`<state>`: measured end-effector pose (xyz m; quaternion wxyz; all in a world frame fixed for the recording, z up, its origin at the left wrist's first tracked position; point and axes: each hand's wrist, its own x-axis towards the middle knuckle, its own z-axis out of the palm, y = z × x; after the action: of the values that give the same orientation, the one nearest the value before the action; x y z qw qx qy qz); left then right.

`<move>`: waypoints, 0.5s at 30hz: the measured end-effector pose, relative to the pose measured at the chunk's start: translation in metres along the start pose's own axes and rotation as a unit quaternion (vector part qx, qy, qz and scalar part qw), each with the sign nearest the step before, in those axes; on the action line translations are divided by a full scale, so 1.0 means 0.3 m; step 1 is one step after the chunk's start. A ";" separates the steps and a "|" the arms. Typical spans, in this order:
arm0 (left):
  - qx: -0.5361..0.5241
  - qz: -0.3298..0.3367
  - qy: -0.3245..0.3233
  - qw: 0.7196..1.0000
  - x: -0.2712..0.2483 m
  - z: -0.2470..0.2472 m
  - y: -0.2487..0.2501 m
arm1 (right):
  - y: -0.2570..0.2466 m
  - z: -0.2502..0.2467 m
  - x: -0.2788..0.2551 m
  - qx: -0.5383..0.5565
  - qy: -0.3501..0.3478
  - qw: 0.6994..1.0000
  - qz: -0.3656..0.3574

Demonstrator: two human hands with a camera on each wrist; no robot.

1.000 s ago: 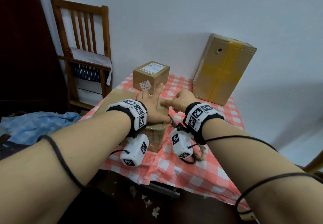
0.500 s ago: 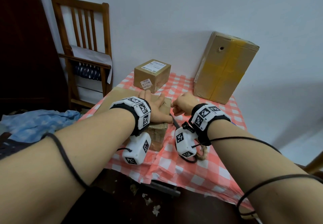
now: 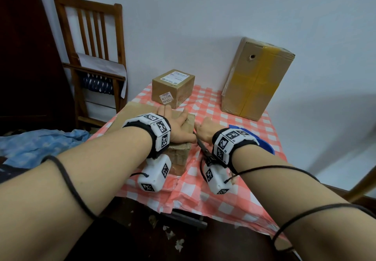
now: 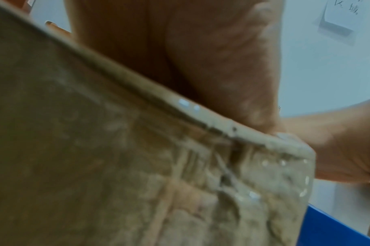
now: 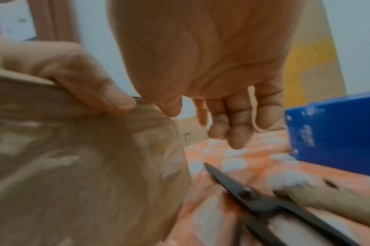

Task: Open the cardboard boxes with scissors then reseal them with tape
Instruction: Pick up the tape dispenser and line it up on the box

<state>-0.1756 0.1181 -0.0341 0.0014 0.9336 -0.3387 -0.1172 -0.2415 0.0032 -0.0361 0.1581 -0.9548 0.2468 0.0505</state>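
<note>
Both hands: left hand [image 3: 179,127] flat on box [image 3: 181,154]; right hand [image 5: 211,66] fingers [image 5: 238,133] loose, empty.

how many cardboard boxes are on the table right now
3. The near box lies under the left hand at the table's front; the small labelled box sits behind it; the tall yellow-taped box stands at the back right by the wall. Others may be out of view.

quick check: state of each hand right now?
Left hand: open, pressing flat on the box, thumb at its edge.
Right hand: open, holding nothing; scissors lie on the table below it.
</note>
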 end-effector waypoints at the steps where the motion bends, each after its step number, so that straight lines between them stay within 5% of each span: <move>1: 0.000 0.001 -0.003 1.000 0.000 0.001 0.000 | 0.009 0.007 -0.008 -0.011 -0.028 1.000 0.005; 3: -0.003 0.005 -0.007 1.000 0.001 0.003 -0.002 | 0.029 0.011 -0.011 -0.039 -0.043 0.998 0.000; 6: -0.011 0.023 -0.001 1.000 0.000 0.000 -0.010 | 0.044 -0.030 0.004 0.008 0.055 0.998 0.001; 10: -0.010 0.071 0.027 0.997 -0.027 -0.010 -0.023 | 0.012 -0.088 -0.022 0.085 0.115 0.981 -0.131; 15: 0.012 0.080 -0.031 0.996 -0.047 -0.008 -0.062 | 0.036 -0.029 -0.037 -0.107 0.090 0.965 -0.222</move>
<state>-0.1738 0.1410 -0.0302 -0.0112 0.8994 -0.4134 -0.1419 -0.2563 -0.0036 -0.0289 0.0396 -0.9976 0.0355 -0.0454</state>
